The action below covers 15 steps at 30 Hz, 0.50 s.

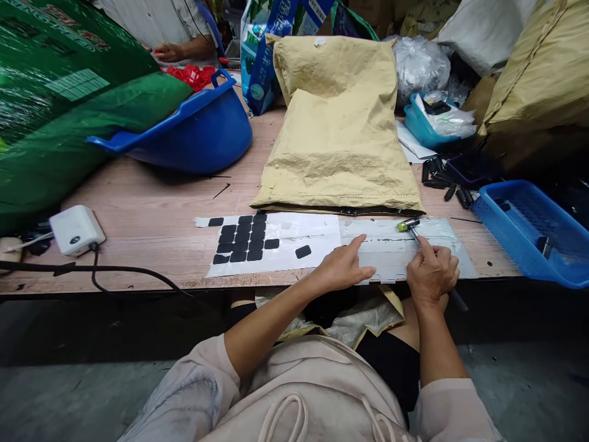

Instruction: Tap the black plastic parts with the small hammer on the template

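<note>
My right hand (432, 270) is wrapped round the handle of a small hammer with a yellow-green head (407, 225), held over a clear-covered pale board (442, 245) at the table's front edge. Just left of it, my left hand (343, 265) has thumb and forefinger apart, over the board's near edge, and holds nothing that shows. Further left lies a white sheet (294, 258) with rows of black rounded squares (242, 238). One separate black square (303, 252) sits nearer my left hand.
A large tan sack (340, 141) stands behind the board. Blue basin (197, 129) and white power adapter (77, 230) are left; blue basket (538, 233), black parts (442, 175) and teal basket (439, 123) are right. Another person's hand (169, 53) shows at the back.
</note>
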Tool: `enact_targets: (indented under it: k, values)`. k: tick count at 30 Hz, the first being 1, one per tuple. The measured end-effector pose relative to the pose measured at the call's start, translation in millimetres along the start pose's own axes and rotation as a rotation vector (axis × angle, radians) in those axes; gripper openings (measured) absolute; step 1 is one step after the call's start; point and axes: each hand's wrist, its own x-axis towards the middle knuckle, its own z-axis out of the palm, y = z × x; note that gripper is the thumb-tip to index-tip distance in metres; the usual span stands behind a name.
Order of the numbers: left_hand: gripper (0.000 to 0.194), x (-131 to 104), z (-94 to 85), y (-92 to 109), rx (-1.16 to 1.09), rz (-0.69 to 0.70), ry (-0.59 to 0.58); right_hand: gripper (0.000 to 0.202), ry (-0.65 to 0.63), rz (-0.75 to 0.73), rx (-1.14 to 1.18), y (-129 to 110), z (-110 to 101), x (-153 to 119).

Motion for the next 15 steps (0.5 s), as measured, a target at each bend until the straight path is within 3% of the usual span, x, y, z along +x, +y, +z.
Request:
enact_targets:
  k: [7,15]
  values:
    - [0.088,26,9.2,14,0.223,-0.054,-0.017,0.035,0.004,-0.013,-0.025,1,0,0]
    - [0.087,0,-20.7,-20,0.078,-0.162,0.153,0.036,0.024,-0.023,-0.035,2,1,-1]
